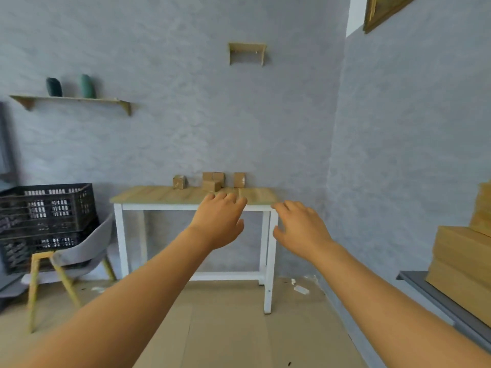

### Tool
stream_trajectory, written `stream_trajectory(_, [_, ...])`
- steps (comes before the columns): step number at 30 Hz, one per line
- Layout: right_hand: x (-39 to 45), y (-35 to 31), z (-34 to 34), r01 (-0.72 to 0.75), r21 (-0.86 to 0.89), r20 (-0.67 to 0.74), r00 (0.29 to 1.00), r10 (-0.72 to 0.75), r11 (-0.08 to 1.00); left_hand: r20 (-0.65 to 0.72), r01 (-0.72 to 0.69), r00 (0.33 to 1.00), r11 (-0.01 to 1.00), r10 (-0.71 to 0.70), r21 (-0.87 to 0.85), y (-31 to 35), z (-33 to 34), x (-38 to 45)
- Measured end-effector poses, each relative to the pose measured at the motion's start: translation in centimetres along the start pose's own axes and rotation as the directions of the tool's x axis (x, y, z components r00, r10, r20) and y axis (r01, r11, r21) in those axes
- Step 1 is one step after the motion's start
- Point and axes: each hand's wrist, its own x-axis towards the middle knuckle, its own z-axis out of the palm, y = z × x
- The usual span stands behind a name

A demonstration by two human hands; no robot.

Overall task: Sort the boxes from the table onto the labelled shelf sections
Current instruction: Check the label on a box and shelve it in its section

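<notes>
Neither grip holds anything: the left hand (218, 221) and the right hand (300, 227) both reach forward in the air with fingers spread and relaxed, in front of the near edge of the surface (159, 196), apart from each other. That surface is a narrow wood top on white legs, set against the grey wall, with bare floor before it and open room between its legs. Its right end stands near the corner of the room.

Small brown cardboard boxes stand along the back edge by the wall: a single box (179, 181) at the left, a cluster of boxes (212, 181) in the middle, and one upright box (239, 180) at the right.

Left of the surface, black crates (47, 208) sit stacked on a grey chair (87, 248). A wall shelf (71, 100) carries two dark vases. At the right edge, large cardboard cartons (462, 261) lie on a grey ledge.
</notes>
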Motion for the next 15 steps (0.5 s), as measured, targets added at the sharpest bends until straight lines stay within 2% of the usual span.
stream_trajectory(9, [17.8,-2.4,8.5,0.108,0.131,-0.042,0.994,-0.104,0.985,0.044,0.105,0.993,0.992,-0.108,0.071,-11.1,8.9,7.6])
stream_trajectory(15, [27.2,-5.2,13.7,0.209,0.145,-0.051,0.978,-0.204,0.967,0.079,0.183,0.978,0.977,-0.192,0.109,-19.0,15.5,11.0])
